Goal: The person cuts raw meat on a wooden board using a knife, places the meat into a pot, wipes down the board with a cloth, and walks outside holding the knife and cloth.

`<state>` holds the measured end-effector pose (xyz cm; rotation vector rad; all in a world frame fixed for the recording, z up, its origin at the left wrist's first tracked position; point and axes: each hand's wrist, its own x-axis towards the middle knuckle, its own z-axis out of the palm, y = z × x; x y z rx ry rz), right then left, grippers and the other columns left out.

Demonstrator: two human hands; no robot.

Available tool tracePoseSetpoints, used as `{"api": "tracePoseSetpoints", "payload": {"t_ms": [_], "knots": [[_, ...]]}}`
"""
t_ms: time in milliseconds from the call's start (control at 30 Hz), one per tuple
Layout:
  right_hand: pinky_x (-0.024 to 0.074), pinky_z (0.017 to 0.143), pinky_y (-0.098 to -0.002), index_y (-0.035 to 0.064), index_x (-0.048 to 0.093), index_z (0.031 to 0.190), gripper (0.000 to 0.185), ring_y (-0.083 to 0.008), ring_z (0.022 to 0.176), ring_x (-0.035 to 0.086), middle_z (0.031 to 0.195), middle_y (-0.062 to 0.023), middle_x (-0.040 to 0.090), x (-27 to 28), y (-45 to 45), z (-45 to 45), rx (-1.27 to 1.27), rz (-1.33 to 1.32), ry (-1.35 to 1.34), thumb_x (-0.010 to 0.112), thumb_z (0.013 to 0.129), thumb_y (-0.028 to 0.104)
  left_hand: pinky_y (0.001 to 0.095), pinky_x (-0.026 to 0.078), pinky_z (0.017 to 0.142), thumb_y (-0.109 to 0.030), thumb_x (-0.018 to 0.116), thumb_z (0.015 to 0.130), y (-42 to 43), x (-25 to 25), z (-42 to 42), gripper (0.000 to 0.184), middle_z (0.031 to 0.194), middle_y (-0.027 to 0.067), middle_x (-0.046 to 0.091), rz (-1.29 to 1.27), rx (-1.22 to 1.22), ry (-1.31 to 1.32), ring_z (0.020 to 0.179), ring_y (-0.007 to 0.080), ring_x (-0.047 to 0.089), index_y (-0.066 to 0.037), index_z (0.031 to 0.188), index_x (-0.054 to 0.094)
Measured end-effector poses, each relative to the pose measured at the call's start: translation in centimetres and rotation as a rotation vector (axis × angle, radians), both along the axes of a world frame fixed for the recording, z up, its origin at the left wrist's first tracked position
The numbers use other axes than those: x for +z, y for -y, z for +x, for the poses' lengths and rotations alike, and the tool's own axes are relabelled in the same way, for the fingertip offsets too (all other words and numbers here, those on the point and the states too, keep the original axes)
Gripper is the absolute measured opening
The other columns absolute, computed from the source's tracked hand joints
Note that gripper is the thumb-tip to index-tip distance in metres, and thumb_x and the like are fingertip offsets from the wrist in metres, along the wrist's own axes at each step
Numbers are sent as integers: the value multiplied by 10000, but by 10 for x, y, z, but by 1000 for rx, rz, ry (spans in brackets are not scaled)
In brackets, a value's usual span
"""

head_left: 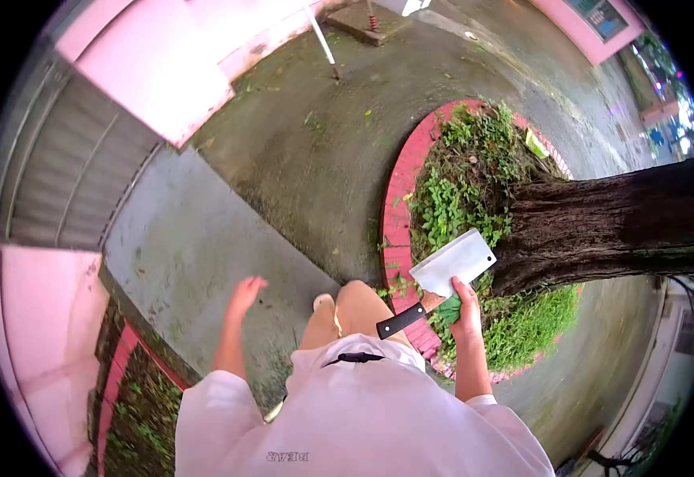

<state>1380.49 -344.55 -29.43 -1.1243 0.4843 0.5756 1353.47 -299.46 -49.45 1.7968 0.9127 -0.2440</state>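
My right hand (464, 312) is closed on a cleaver (452, 264), thumb against the lower edge of its broad silver blade. The blade has a small hole near its far corner. A black riveted handle (401, 322) points to the left, away from my fingers. Something green (448, 308), perhaps leafy, shows in the same grip; its kind is unclear. Beside it is a small brownish-pink patch. My left hand (245, 294) hangs out to the left over the grey pavement, holding nothing, with its fingers loosely apart.
A round planter with a red brick rim (397, 226) lies ahead to the right, full of green plants. From it rises a thick tree trunk (609, 226). Pink walls (148, 71) and a grey shutter (65, 159) stand left. Damp concrete (307, 159) runs between. A red-edged bed (120, 358) is at lower left.
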Motion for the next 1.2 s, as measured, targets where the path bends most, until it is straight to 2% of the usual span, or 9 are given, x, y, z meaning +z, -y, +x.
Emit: {"api": "tracePoseSetpoints", "payload": {"t_ms": [100,300,433,500,633,800,867,900,1200], "knots": [[526,728,-278,28,663,1039,215,-155,821,671,957,-58,700,-14,-51,72,-50,15,22,653,910,199,337,464,907,-336,480,991,-23,132,208,385,1075,103,713,-16,-335,71,1007,193,646,-38,1041,718],[515,731,-288,18,671,1026,238,-151,830,663,956,-66,702,-37,-166,252,7,42,12,662,896,217,311,442,988,-359,508,1006,-7,177,432,411,1214,62,654,-393,-862,92,1103,142,578,-45,1242,629],[509,769,-279,17,678,1012,215,-142,848,661,959,-60,703,2,-239,367,78,152,22,658,909,205,322,433,991,-343,527,1000,-17,204,540,435,1186,69,649,-775,-682,-162,1101,155,591,-4,1263,597],[504,781,-275,21,681,1006,217,-132,847,654,976,-53,703,19,-266,421,113,154,57,654,918,218,322,440,950,-315,533,999,-29,218,597,404,1110,84,667,-994,-674,81,1035,157,614,1,1246,583],[481,609,-231,60,684,920,177,-78,698,622,862,-8,695,6,-323,542,122,56,167,651,928,234,311,465,876,-266,559,987,-66,240,724,312,814,58,658,-1042,-591,-17,818,140,618,8,1136,554],[473,665,-242,55,677,953,271,-65,740,591,861,10,677,-15,-355,704,189,-66,132,620,950,320,303,491,836,-134,617,931,-104,216,886,132,626,-10,515,-1094,-567,40,588,90,534,-36,957,532],[523,621,-267,37,654,1015,333,-95,714,607,836,-9,670,-2,-360,755,146,-35,94,577,970,358,289,502,768,-141,625,929,-122,219,957,138,633,-8,524,-1016,-610,42,571,85,531,-41,946,532],[567,607,-306,11,618,1108,388,-135,734,644,871,-49,676,17,-360,780,137,-7,114,538,985,370,252,437,574,-145,661,916,-130,218,990,170,637,-11,528,-1029,-611,92,561,78,525,-38,949,533],[609,698,-347,-36,541,1246,389,-265,926,670,1059,-137,646,22,-270,978,-387,50,72,566,962,228,322,508,791,-125,611,916,-202,235,1287,108,609,-22,514,-870,-420,130,589,112,550,-54,943,535]]}}
